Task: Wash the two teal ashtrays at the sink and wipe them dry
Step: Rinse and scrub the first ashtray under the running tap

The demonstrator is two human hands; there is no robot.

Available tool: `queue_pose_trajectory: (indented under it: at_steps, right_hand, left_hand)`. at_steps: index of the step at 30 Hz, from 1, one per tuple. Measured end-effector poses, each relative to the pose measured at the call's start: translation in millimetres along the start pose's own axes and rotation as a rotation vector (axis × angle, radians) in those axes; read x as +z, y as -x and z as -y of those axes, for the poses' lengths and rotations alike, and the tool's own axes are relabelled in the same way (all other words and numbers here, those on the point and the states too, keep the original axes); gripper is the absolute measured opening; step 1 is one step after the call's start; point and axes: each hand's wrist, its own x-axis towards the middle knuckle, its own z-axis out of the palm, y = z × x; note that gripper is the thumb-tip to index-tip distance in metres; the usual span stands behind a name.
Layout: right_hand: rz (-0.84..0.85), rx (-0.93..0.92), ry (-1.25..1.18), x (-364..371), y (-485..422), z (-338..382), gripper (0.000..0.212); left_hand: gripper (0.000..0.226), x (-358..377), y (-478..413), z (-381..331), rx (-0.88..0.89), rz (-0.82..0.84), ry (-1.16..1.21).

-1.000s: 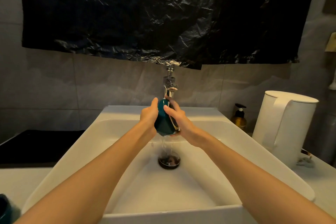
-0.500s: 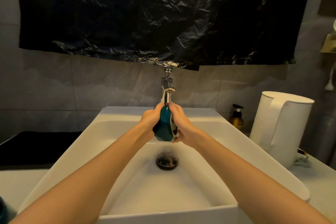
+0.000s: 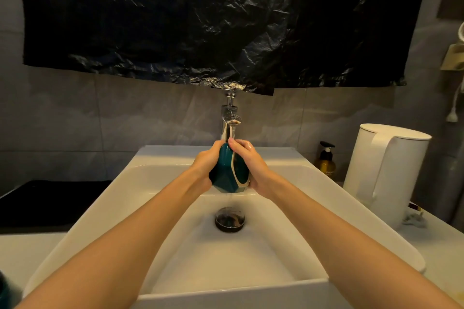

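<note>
A teal faceted ashtray with a pale gold rim (image 3: 229, 170) is held on edge under the chrome tap (image 3: 229, 123), over the white sink (image 3: 155, 178). My left hand (image 3: 204, 167) grips its left side and my right hand (image 3: 252, 167) grips its right side, fingers curled over the top. Water runs off the ashtray toward the dark drain (image 3: 229, 219). A second teal object (image 3: 4, 292) shows only as a dark sliver at the bottom left edge of the counter; most of it is out of frame.
A white kettle (image 3: 384, 173) stands on the counter right of the sink, with an amber pump bottle (image 3: 325, 160) behind it. A black surface (image 3: 45, 203) lies to the left. Crinkled black plastic sheet (image 3: 213, 20) hangs on the wall above the tap.
Both hands have turned the ashtray further onto its edge and closed more tightly around it under the tap. The view has shifted slightly.
</note>
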Motion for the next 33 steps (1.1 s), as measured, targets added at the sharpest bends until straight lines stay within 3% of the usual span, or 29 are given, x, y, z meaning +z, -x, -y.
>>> queue_pose_trajectory:
  at_steps: [3,7,12,17,20,25,29,33]
  right_hand:
    - [-0.048,0.049,-0.021,3,-1,0,0.022]
    - [-0.048,0.017,0.02,11,0,-2,0.038]
    - [-0.058,0.133,-0.079,2,-4,-3,0.027]
    - [-0.005,0.092,-0.004,9,-1,-3,0.038]
    - [-0.055,0.143,-0.107,3,-5,-1,0.025]
    - [0.067,0.172,-0.052,-2,-6,-4,0.036]
    - [0.041,0.197,-0.097,-4,-8,-1,0.029]
    - [0.182,0.227,-0.108,-17,-11,-6,0.04]
  left_hand:
    - [0.04,-2,-3,3,-0.004,-0.026,-0.009]
    - [0.041,-8,-5,6,0.003,-0.078,-0.006]
    - [0.046,-9,-6,6,-0.002,-0.099,-0.006]
    - [0.049,-13,-5,7,0.003,-0.088,-0.01]
    - [0.051,-14,-6,6,-0.004,-0.077,-0.006]
    - [0.051,-15,-5,7,-0.004,-0.062,-0.025]
    - [0.058,-19,-5,5,-0.017,0.008,-0.04]
    - [0.059,-19,-3,6,-0.026,0.024,-0.065]
